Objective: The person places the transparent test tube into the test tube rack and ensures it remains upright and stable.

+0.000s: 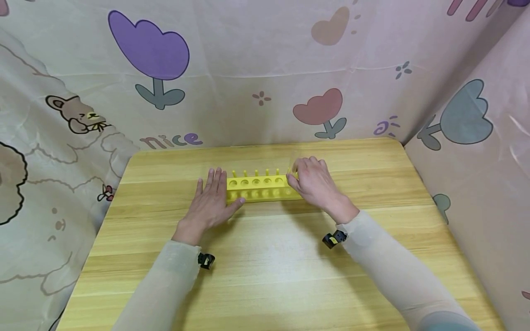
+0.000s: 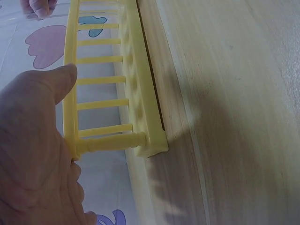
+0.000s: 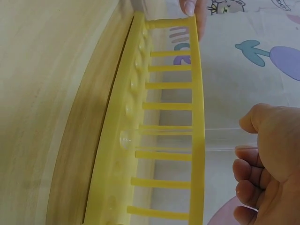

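Note:
A yellow plastic test tube rack (image 1: 262, 188) stands upright on the table, with round holes along its top plate and a row of thin pegs at the back. My left hand (image 1: 211, 200) rests against its left end, fingers straight; in the left wrist view the thumb (image 2: 63, 79) lies on the top plate's edge. At the rack's right part, my right hand (image 1: 314, 181) pinches the upper end of a clear test tube (image 3: 225, 139) between thumb and fingers. That tube passes through the top plate, its rounded bottom at the base. The right hand partly hides it in the head view.
The wood-grain table (image 1: 265, 257) extends in front of the rack and to both sides. A printed cloth (image 1: 232, 55) with flowers and cartoon animals hangs behind and at the sides. Small black cameras (image 1: 334, 239) sit on both wrists.

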A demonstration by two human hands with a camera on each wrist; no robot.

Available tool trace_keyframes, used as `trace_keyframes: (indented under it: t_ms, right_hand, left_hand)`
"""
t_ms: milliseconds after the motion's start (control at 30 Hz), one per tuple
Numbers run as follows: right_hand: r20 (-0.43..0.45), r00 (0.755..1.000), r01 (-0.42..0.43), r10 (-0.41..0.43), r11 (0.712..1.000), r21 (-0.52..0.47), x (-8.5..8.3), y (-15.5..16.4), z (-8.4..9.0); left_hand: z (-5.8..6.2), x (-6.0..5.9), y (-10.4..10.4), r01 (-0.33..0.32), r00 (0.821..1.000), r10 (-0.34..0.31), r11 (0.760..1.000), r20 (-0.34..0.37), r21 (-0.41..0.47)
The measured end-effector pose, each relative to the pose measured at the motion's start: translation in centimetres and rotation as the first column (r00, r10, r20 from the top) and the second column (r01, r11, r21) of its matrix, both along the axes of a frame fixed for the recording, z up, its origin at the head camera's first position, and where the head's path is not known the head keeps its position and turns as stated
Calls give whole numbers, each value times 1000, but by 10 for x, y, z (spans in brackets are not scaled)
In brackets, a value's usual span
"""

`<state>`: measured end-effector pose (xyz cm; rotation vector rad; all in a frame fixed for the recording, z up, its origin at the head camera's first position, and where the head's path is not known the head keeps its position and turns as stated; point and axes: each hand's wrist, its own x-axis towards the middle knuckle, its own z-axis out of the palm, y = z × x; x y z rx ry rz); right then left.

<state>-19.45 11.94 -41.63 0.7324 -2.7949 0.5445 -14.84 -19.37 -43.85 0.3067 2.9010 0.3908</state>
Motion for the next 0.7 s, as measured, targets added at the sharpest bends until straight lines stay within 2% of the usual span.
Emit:
trace_keyframes:
  t_ms: [700]
  right_hand:
    - [35, 999, 17, -17, 1000, 1, 1, -2, 0]
  left_hand:
    - [-1, 0, 0, -6, 1000, 6, 1000, 10, 1]
